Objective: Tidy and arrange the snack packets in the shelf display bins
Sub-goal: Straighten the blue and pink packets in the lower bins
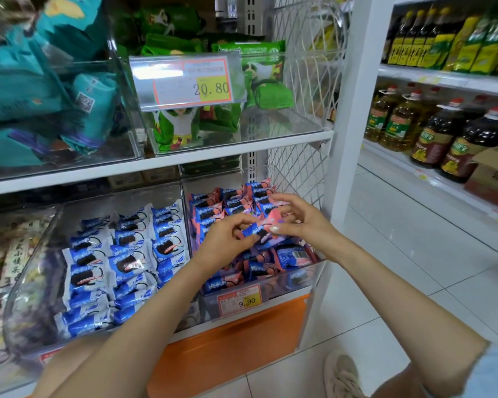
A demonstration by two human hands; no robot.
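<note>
As the head view showed, hold: left hand [224,239] and right hand [302,221] pinched one pink-and-blue packet [266,228] with curled fingers, just above the right-hand bin [299,275], lower centre-right.
Risk: a slipped pinch would likely drop it crooked, upsetting the rows beneath.
Risk: the left forearm, near the blue-white packets [121,262], might nudge them.
Obscured: packet lettering was blurred; the bin's rear lay dark under the shelf.

An upper white metal shelf board [242,153] carries two clear plastic bins side by side. The upper left bin [127,119] holds teal packets [20,90], and the upper right bin [285,124] holds green packets [270,96]. On the lower white shelf [190,333], above an orange base panel [227,349], the lower left bin [32,277] holds blue-and-white biscuit packets [127,262]. Just beside it, the lower right bin [299,282] holds pink-and-blue packets [236,202].
</note>
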